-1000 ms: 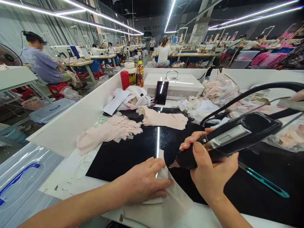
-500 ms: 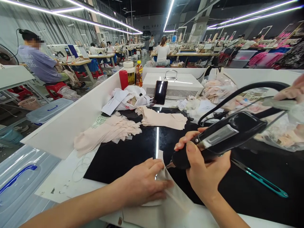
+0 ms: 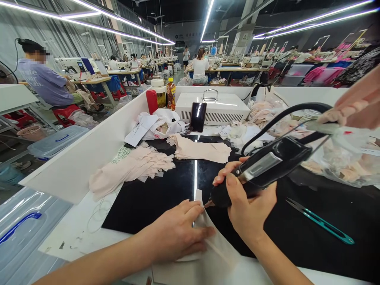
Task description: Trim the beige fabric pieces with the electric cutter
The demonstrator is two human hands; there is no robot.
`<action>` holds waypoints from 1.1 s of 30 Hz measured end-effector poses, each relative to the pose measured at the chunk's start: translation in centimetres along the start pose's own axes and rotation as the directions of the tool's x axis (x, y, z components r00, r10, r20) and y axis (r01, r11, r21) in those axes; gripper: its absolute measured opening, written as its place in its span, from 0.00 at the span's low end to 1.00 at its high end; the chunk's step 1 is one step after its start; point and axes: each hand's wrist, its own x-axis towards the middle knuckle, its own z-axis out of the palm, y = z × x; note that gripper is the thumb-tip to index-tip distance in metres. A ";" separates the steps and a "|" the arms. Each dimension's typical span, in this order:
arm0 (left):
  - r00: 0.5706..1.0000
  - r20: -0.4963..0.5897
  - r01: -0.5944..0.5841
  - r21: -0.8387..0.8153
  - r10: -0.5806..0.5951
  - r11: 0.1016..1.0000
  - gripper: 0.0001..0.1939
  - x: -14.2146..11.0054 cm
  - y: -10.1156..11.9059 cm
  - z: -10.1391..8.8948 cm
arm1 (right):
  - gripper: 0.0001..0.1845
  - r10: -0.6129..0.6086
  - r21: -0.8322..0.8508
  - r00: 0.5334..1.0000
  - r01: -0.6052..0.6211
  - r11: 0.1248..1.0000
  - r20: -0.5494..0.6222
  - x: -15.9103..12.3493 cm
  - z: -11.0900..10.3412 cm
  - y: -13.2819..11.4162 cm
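Note:
My left hand [image 3: 182,229] rests on a pale beige fabric piece [image 3: 219,245], its bent fingers holding the cloth down near the curved edge. My right hand [image 3: 249,209] is wrapped round a black corded handheld tool [image 3: 264,164] with a silver plate on its side. The tool's narrow metal tip [image 3: 209,204] points at the fabric edge, right beside my left fingertips; whether it touches is too small to tell. A pale pink, cloth-like strip [image 3: 356,105] meets the tool's rear end. Under the work lies a glossy black sheet [image 3: 148,209].
Stacked beige fabric pieces [image 3: 133,168] and another pile [image 3: 202,148] lie beyond my hands. Teal thread snips [image 3: 322,221] lie to the right. Behind stand a phone [image 3: 198,116], a white metal box [image 3: 219,105] and a drink bottle [image 3: 171,94]. Bagged fabric [image 3: 350,162] fills the right side.
The whole view has shifted slightly, so the tool and my hands appear a little further left. Both hands keep their hold, with the tip still at the fabric edge.

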 end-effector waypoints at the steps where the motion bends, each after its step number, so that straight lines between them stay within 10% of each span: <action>1: 1.000 0.003 0.000 -0.001 0.000 1.000 0.18 0.0 0.0 0.0 | 0.16 -0.001 -0.005 1.000 0.002 1.000 0.003 0.1 0.0 0.0; 12: 0.945 0.049 0.326 -0.245 -0.324 0.913 0.19 1.0 -1.7 -1.7 | 0.24 -0.041 -0.285 0.998 0.054 0.957 0.052 3.2 -3.3 -1.4; 20: 0.966 0.123 0.225 0.018 -0.226 0.974 0.21 2.9 -4.9 -2.1 | 0.33 -0.276 -0.450 0.959 0.223 0.865 -0.055 4.1 -7.8 -2.2; 22: 0.960 0.177 0.197 0.121 -0.217 0.973 0.21 3.2 -5.1 -2.4 | 0.28 -0.423 -0.453 0.898 0.330 0.828 -0.119 3.3 -9.1 -2.4; 25: 0.954 0.221 0.158 0.208 -0.204 0.965 0.18 3.9 -5.2 -3.0 | 0.10 -0.489 -0.534 0.864 0.472 0.702 0.122 1.9 -10.3 -2.8; 29: 0.956 0.230 0.125 0.232 -0.180 0.965 0.17 4.8 -5.1 -4.0 | 0.05 -0.276 -0.485 0.874 0.457 0.746 0.399 0.7 -9.8 -2.1; 33: 0.979 0.160 0.091 0.209 -0.125 0.974 0.17 5.7 -4.0 -5.3 | 0.19 0.218 -0.438 0.918 -0.055 0.897 0.331 0.8 -8.5 0.8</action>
